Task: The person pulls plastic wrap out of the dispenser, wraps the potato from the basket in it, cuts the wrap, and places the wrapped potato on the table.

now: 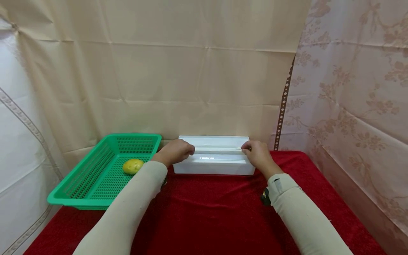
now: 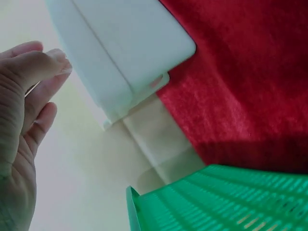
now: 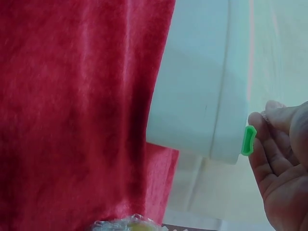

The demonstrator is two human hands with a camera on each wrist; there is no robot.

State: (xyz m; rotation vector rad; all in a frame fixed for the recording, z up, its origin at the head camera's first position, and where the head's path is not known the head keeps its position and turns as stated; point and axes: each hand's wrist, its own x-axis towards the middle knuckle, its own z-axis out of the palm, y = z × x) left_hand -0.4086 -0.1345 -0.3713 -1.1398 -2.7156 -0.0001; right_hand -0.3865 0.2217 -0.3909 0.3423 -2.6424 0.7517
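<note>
A long white cling film box (image 1: 214, 168) stands at the back of the table with its lid (image 1: 213, 141) raised. My left hand (image 1: 178, 152) is at its left end, and thumb and fingertip pinch the edge of a thin clear film there. At the right end my right hand (image 1: 259, 156) pinches clear film (image 3: 265, 114) between thumb and forefinger. A small green slider (image 3: 248, 140) sits on the box edge beside the right fingers. Between the hands the film is hard to make out against the white box.
Left of the box stands a green plastic basket (image 1: 105, 202) with a yellow mango (image 1: 133, 166) in it, partly behind my left sleeve. Red cloth (image 1: 216, 212) covers the table. Beige curtain (image 1: 191, 88) hangs close behind. Crinkled clear plastic (image 3: 127, 224) shows at the right wrist view's bottom edge.
</note>
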